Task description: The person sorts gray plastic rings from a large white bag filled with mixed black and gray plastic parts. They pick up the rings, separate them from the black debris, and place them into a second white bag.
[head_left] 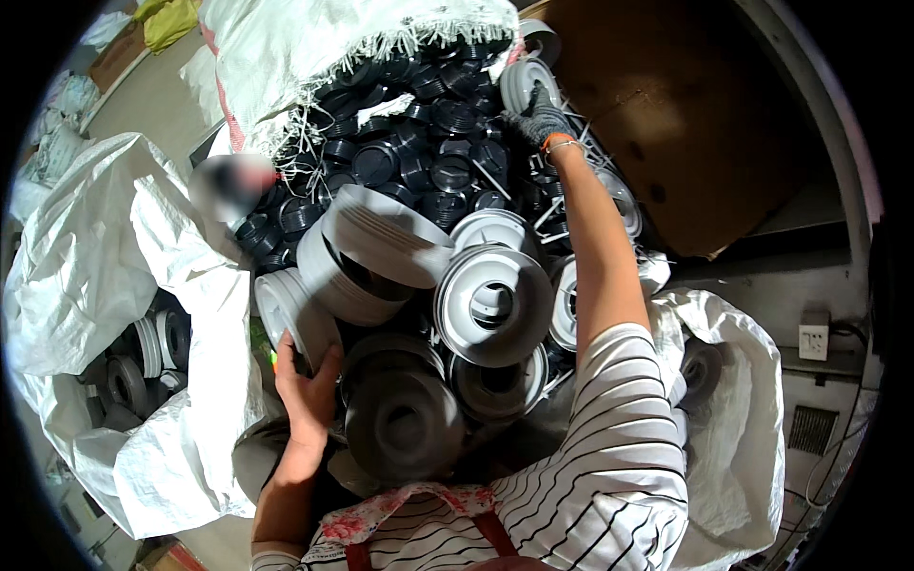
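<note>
My left hand point(309, 390) is bare and grips the lower edge of a tilted stack of light grey plastic rings point(297, 314), thumb on one side and fingers on the other. Reaching far to the upper right, my right hand point(543, 122) wears a dark grey glove with an orange cuff. Its fingers are closed on round light grey plastic parts point(526, 84) beside the black pile. Between my arms stand more stacks of grey rings point(381, 238) and flanged cups point(495, 305). Closest to my body are darker grey cups point(405, 423), partly in shadow.
A heap of black ribbed caps point(409, 152) spills from a white woven sack point(352, 29). Open white sacks stand at the left point(205, 381) and right point(738, 428), both holding round parts. A brown board point(685, 124) lies at the upper right, near a wall socket point(813, 341).
</note>
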Action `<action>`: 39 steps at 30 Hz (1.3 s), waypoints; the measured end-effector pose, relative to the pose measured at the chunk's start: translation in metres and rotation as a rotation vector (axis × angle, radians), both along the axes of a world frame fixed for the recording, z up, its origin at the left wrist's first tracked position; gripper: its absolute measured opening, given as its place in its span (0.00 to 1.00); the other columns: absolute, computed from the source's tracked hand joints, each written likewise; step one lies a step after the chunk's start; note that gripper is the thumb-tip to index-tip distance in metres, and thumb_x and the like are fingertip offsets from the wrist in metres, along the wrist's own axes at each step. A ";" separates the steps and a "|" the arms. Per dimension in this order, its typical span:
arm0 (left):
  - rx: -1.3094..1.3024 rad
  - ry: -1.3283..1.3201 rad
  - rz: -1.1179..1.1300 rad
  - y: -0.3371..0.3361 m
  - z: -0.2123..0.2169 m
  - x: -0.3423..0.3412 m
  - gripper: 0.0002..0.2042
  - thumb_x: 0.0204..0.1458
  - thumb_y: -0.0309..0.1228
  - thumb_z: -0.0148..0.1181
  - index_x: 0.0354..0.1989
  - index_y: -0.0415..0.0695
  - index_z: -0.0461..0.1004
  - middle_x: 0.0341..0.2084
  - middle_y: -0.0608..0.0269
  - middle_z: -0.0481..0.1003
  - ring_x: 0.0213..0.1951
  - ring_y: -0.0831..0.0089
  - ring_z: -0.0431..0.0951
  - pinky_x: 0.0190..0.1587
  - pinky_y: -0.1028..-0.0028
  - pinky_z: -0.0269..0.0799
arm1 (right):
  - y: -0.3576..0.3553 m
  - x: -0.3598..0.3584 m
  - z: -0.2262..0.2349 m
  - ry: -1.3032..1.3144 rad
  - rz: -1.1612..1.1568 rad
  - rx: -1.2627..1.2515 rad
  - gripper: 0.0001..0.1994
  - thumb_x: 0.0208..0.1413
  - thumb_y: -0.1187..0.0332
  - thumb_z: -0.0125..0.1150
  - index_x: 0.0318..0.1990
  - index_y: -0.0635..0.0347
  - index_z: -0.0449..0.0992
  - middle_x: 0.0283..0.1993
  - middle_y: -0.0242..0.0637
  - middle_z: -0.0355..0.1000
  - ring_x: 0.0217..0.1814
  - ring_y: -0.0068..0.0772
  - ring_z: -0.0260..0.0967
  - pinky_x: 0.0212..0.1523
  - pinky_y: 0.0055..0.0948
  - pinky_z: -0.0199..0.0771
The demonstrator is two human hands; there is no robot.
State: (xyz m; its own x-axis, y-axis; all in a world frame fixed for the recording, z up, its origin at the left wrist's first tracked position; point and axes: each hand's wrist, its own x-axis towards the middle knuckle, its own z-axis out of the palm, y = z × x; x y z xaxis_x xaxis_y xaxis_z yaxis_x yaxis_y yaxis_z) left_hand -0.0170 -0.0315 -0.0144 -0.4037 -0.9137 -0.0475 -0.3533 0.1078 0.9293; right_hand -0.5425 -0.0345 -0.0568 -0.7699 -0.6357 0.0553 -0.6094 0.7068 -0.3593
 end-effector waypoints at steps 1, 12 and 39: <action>0.022 0.021 0.007 0.003 0.003 -0.004 0.25 0.45 0.24 0.63 0.52 0.31 0.62 0.42 0.51 0.72 0.44 0.68 0.70 0.49 0.72 0.65 | -0.001 -0.001 -0.008 -0.045 -0.030 -0.001 0.57 0.37 0.42 0.65 0.67 0.65 0.38 0.71 0.52 0.39 0.72 0.52 0.38 0.69 0.34 0.44; -0.119 0.129 0.015 0.013 0.022 -0.006 0.31 0.39 0.20 0.65 0.55 0.37 0.62 0.47 0.58 0.68 0.49 0.69 0.67 0.53 0.71 0.61 | 0.114 0.121 0.086 -0.552 0.657 -0.222 0.32 0.48 0.43 0.57 0.53 0.61 0.70 0.54 0.49 0.68 0.54 0.44 0.67 0.54 0.35 0.66; -0.179 0.300 0.060 0.014 0.086 0.074 0.26 0.37 0.32 0.68 0.45 0.35 0.67 0.36 0.52 0.73 0.36 0.64 0.76 0.39 0.69 0.71 | 0.176 0.314 0.165 0.089 0.644 -0.067 0.23 0.50 0.65 0.62 0.52 0.65 0.68 0.50 0.50 0.68 0.54 0.48 0.65 0.56 0.38 0.63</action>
State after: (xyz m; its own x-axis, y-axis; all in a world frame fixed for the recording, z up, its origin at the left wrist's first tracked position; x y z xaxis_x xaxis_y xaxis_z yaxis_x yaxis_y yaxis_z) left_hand 0.0567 -0.0173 0.0712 -0.3205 -0.9194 0.2280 -0.0780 0.2655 0.9610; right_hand -0.2280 0.1417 0.1078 -0.2269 -0.9612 0.1570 -0.9328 0.1681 -0.3187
